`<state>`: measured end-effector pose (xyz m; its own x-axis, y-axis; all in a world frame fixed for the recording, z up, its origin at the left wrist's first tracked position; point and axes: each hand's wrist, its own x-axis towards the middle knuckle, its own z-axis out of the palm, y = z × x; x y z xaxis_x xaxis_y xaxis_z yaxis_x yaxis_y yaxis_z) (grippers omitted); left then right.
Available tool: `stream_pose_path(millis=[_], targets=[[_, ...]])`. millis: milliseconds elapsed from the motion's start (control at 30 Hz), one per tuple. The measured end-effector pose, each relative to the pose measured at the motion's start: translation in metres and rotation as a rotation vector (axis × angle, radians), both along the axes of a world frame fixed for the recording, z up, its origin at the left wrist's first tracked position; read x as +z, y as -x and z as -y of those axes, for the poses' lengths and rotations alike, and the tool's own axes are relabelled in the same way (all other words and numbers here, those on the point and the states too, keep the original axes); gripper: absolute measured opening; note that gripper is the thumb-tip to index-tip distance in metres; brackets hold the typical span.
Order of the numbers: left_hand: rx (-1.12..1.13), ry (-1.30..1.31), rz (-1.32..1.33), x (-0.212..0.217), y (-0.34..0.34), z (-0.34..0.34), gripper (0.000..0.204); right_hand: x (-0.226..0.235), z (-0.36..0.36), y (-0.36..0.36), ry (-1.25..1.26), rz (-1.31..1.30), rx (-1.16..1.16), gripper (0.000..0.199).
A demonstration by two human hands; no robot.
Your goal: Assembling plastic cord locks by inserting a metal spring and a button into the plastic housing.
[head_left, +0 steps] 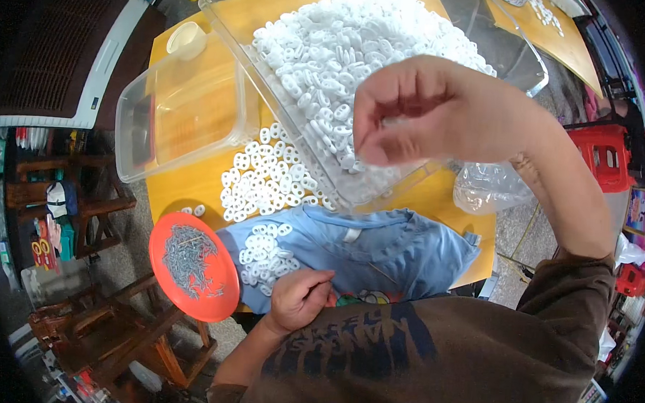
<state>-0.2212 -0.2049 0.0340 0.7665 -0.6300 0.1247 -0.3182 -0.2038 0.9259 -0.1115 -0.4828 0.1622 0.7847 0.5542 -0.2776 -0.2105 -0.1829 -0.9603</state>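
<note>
My right hand [433,116] is raised over the near side of a large clear plastic bin [297,127], its fingers curled in toward the thumb. Whatever it may hold is hidden. The bin is heaped with small white oval plastic pieces [337,56], each with two holes. Low in front of me, my left hand [301,300] is closed, thumb against the fingers. Its contents, if any, cannot be made out. Beside it, a small pile of the same white pieces [265,257] lies on a light blue cloth garment [378,248]. More white pieces [261,180] are spread on the yellow table.
At the left, a red plate [216,307] carries many small grey metal parts [188,256]. An open clear container [131,155] stands behind it, with a cream cup [186,41] at its far end. A clear plastic bag [487,188] and a red stool [602,154] are to the right.
</note>
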Motion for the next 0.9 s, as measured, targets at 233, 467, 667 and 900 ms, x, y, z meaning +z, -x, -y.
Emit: stream_pose_path(millis=[233, 467, 667, 900], targets=[[-0.034, -0.013, 0.087, -0.003, -0.001, -0.001, 0.016, 0.016, -0.019, 0.036, -0.622, -0.373, -0.46, 0.014], [-0.042, -0.002, 0.126, -0.014, 0.008, -0.005, 0.019, -0.009, -0.05, 0.086, -0.766, -0.555, -0.471, 0.036], [0.027, 0.077, 0.463, -0.021, 0.01, -0.005, 0.02, -0.013, -0.07, 0.11, -0.905, -0.688, -0.432, 0.053], [0.034, 0.075, 0.406, -0.015, 0.014, -0.018, 0.029, -0.024, -0.098, 0.137, -0.79, -0.737, -0.6, 0.038]])
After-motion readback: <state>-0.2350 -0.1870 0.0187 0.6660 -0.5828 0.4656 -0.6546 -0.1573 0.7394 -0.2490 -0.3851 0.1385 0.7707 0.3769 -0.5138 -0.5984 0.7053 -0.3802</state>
